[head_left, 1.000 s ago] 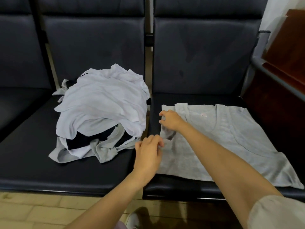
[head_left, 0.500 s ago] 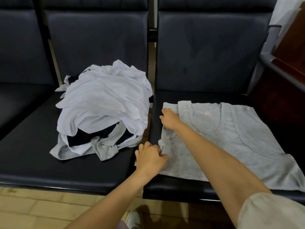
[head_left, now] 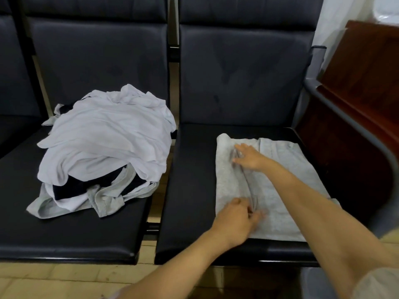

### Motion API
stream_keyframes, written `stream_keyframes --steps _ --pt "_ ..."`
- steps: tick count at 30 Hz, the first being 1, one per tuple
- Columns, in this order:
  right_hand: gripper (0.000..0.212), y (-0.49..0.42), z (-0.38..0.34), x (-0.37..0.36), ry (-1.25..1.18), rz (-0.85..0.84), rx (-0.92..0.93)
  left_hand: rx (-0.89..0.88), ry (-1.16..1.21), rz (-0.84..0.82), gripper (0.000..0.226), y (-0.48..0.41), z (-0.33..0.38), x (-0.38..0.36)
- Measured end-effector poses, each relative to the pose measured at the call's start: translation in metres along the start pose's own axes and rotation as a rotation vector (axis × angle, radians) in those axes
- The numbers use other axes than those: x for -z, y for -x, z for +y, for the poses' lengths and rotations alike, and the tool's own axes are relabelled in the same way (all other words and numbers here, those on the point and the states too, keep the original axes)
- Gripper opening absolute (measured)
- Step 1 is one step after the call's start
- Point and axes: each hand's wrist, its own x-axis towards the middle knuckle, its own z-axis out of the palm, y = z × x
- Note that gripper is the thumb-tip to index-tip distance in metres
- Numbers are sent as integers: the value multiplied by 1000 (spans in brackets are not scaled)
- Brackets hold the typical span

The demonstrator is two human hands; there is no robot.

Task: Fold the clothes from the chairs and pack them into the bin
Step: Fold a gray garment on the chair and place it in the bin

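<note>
Grey tank top [head_left: 278, 214] lies flat on the right chair seat [head_left: 194, 169], neckline toward the backrest. Its left side is folded over onto the middle, and the fold's edge runs roughly front to back down the garment.

Left hand [head_left: 235, 214]: at the near end of that folded edge, fingers curled and pinching the fabric there. The frame is slightly blurred, but the grip reads as closed on cloth.

Right hand [head_left: 248, 157]: further back on the same garment, palm down with fingers straight. It presses on the folded layer and grasps nothing.

Pile of clothes [head_left: 103, 143]: unfolded, on the left chair seat [head_left: 75, 234]. White pieces are on top, with dark and grey ones underneath. It is well apart from both hands.

A wooden cabinet [head_left: 362, 87] stands to the right of the chairs, and the tiled floor [head_left: 54, 281] shows below.
</note>
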Motion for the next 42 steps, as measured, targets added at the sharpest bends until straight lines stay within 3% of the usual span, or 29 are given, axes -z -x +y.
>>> stream_keyframes --steps 2,4,6,8,12,16,20,23,25,29,31,37,40,42 --pt "62 -1 7 -9 75 69 42 41 -60 66 58 -1 2 0" --pt "56 -2 4 -16 128 131 135 -26 -355 165 64 -1 -4 -1" --pt "53 -4 -3 -22 213 100 198 -61 -551 102 74 1 -16 -3" --pt "52 -8 -9 -29 271 36 208 13 -591 -64 97 6 -26 -4" --pt "53 -16 -23 -38 340 3 217 96 -706 -184 70 11 -39 10" --pt "53 -19 -52 -55 350 16 256 186 -710 -248 64 21 -56 45" --pt "55 -17 -67 -59 264 19 296 209 -735 -167 57 25 -60 61" --pt "54 -9 -46 -45 236 134 244 78 -760 191 53 13 -51 36" --pt "51 -4 -16 -30 241 195 177 -70 -725 320 43 0 -43 12" --pt "52 9 58 3 254 249 -35 -356 -705 320 21 -16 -16 -30" --pt "59 13 86 13 190 222 -125 -454 -689 284 21 -21 -6 -50" --pt "72 5 110 14 80 91 -191 -476 -594 212 50 -30 22 -80" --pt "73 2 109 14 69 102 -168 -545 -589 216 43 -33 22 -85" --pt "73 3 107 16 46 118 -177 -609 -577 245 24 -33 23 -87"
